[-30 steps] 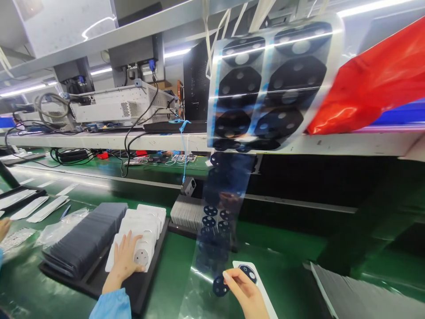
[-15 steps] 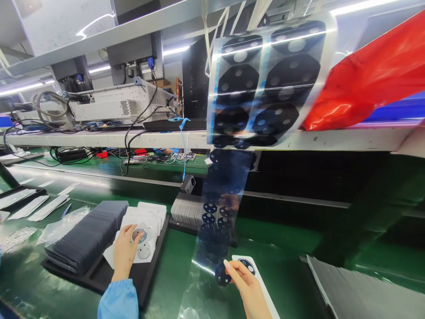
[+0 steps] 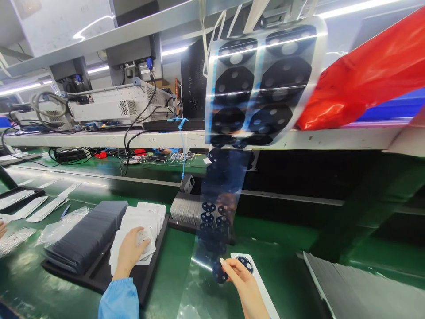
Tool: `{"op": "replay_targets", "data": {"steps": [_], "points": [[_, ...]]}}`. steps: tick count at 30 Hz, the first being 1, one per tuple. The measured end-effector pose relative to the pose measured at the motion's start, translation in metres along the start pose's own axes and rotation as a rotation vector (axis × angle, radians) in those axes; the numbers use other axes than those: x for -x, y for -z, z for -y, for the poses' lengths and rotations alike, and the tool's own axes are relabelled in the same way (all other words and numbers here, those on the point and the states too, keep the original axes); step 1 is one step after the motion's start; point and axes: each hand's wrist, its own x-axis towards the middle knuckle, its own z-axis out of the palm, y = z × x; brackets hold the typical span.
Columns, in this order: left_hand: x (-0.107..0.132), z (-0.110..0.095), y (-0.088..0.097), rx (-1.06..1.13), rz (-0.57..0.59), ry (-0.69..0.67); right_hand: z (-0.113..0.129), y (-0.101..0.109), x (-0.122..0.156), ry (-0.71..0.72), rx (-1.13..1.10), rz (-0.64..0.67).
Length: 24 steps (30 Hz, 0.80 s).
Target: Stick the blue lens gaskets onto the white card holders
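On the left, my left hand (image 3: pixel 131 250) curls its fingers and thumb around the round camera area of the top white phone back cover (image 3: pixel 150 243), which lies on a fanned stack in a black tray (image 3: pixel 153 277). My right hand (image 3: pixel 244 283) pinches the edge of a black round sticker with holes (image 3: pixel 219 271), which overlaps the lower part of a clear film strip (image 3: pixel 207 254). Whether the sticker is fully off the film I cannot tell. Beside and partly behind my right hand, another white cover (image 3: pixel 260 288) with a black camera area lies on the green table.
Dark grey covers (image 3: pixel 88 235) stand packed in the tray's left half. Behind the film is a row of light covers (image 3: pixel 186 208). More grey covers (image 3: pixel 365 283) stand at right. The sticker roll (image 3: pixel 262 84) hangs before the shelf, beside a red bag (image 3: pixel 361 75). Another person's hand (image 3: pixel 2 228) shows at far left.
My left hand has moved slightly right and down, and the top white cover has turned and shifted under it. My right hand stays at the sticker. Another person's hand has appeared at far left.
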Motion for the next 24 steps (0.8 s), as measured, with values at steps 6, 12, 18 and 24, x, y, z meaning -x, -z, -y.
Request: {"op": "replay_targets", "data": {"steps": [6,12,18,24], "points": [[0.003,0.004,-0.005,0.072,0.088,-0.044,-0.007,0.003,-0.004,-0.035,0.028,0.019],[0.001,0.0,0.001,0.078,0.008,0.066,-0.011,0.004,-0.005,-0.035,0.033,0.054],[0.003,-0.025,0.031,0.1,-0.106,0.249,0.003,-0.001,0.0,-0.042,-0.108,0.02],[0.007,-0.079,0.038,0.899,-0.27,0.446,0.004,-0.009,0.002,-0.034,-0.23,-0.075]]}}
